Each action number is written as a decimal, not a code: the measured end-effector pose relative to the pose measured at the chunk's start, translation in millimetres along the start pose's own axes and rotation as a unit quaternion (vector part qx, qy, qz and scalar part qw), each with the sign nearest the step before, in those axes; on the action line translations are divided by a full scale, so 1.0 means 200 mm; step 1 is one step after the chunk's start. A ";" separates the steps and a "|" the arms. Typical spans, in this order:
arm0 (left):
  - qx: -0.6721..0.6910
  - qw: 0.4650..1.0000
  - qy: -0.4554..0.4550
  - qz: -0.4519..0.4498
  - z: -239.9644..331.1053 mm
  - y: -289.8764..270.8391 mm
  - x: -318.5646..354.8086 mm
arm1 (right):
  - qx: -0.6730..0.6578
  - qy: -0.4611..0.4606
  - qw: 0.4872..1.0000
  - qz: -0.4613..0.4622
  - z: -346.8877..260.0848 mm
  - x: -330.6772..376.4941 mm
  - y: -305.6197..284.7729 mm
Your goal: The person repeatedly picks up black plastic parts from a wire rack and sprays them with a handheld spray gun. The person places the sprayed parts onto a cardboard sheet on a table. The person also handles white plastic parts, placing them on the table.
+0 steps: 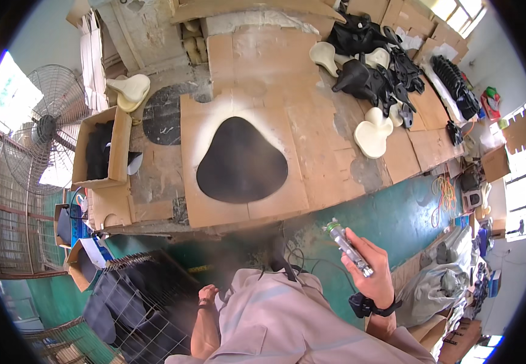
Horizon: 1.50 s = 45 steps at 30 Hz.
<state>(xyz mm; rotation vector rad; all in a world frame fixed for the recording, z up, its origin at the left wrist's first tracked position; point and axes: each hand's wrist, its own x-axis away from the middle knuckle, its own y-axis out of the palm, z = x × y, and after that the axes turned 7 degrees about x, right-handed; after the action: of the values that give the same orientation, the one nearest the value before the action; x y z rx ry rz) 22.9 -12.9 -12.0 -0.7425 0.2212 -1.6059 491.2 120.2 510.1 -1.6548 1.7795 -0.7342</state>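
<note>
My right hand (369,267) is closed around a silver spray gun (348,247) with a green ring near its tip, held over the floor just off the table's front edge. A thin hose runs below it. On the cardboard-covered table, a flat black saddle-shaped sheet (241,161) lies with its narrow end away from me. Whitish overspray surrounds it on the cardboard (214,212). My left hand (208,293) hangs low beside my shirt, its fingers curled with nothing visible in them. Closest to it is a wire rack (154,297) with black sheets (135,291).
Cream saddle-shaped pads (374,133) and black saddle covers (363,79) crowd the table's far right. A cardboard box (120,145) of black pieces stands at the left, beside more cream pads (130,88). A large fan (47,127) is further left. Orange cord (443,194) lies on the green floor.
</note>
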 end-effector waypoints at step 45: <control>0.539 0.760 -0.363 -0.020 0.25 0.00 -0.38 | -0.029 -0.038 0.999 0.024 -0.06 -0.09 0.04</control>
<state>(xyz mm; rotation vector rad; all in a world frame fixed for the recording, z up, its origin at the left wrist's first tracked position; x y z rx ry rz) 52.1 72.2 0.9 -0.3679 -1.2135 -1.0801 478.2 138.2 512.6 -1.6500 1.7950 -0.5966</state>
